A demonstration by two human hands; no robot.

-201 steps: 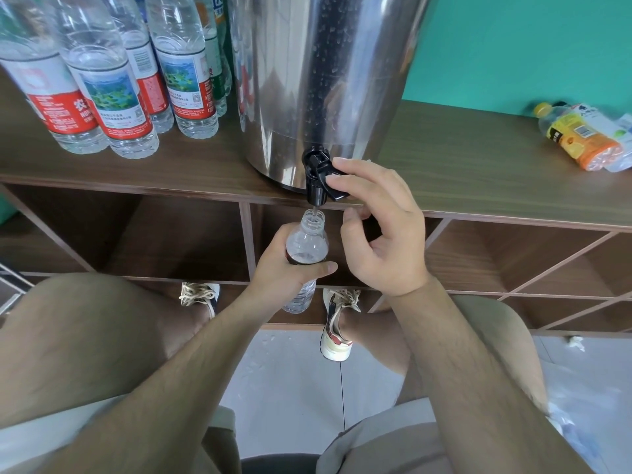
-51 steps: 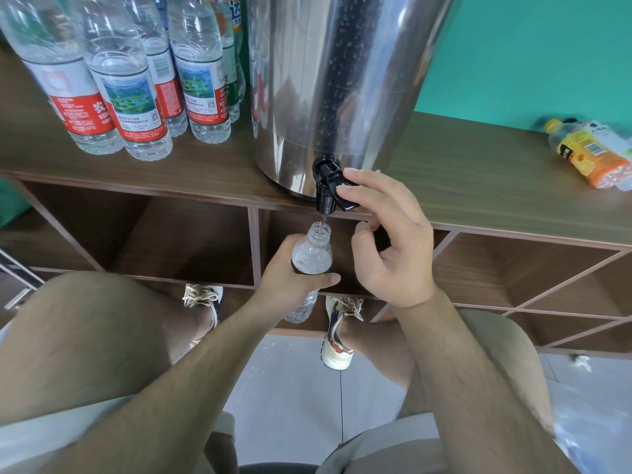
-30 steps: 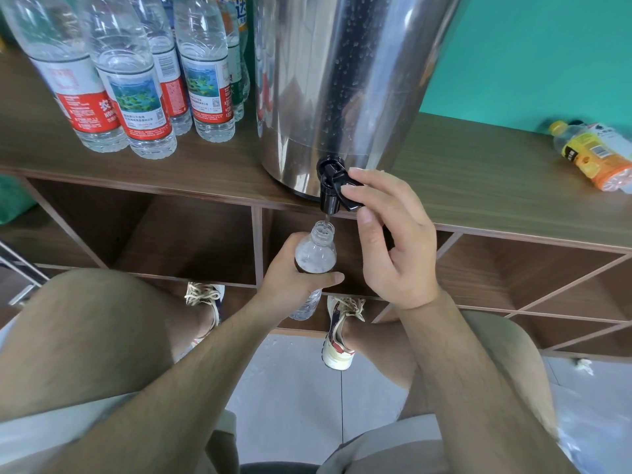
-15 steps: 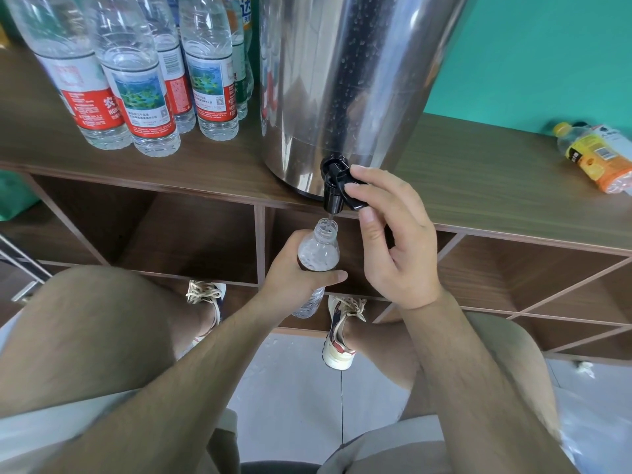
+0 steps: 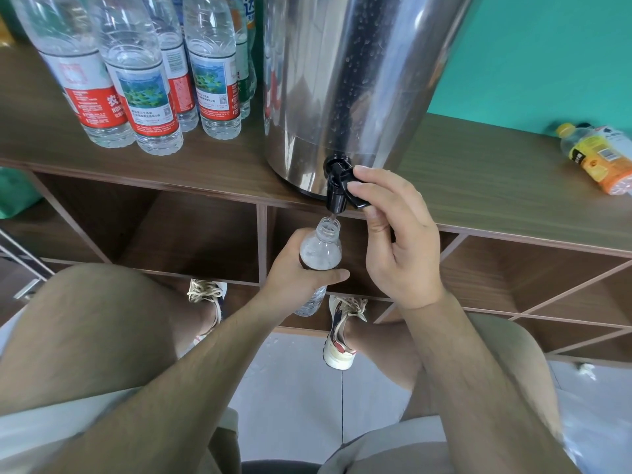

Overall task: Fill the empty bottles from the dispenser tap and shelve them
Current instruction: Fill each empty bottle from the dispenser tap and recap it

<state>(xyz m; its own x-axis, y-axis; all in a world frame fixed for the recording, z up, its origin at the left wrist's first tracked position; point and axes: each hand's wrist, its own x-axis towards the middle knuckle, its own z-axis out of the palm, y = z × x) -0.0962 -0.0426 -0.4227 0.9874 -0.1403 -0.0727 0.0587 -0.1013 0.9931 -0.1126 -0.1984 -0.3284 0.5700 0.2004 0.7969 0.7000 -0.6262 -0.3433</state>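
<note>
A steel dispenser (image 5: 349, 80) stands on the wooden shelf top (image 5: 478, 186), its black tap (image 5: 337, 186) hanging over the front edge. My left hand (image 5: 294, 271) grips a clear uncapped bottle (image 5: 320, 249) upright, its mouth right under the spout. A thin stream of water runs into it and the level sits near the shoulder. My right hand (image 5: 400, 241) pinches the tap lever between thumb and forefinger.
Several labelled water bottles (image 5: 143, 73) stand on the shelf top left of the dispenser. An orange-labelled bottle (image 5: 596, 159) lies at the far right. Open cubbies (image 5: 191, 234) run below the top. My knees and shoes are beneath, over a tiled floor.
The water level in the bottle has risen toward the shoulder. Both hands stay as they were; the view has shifted slightly.
</note>
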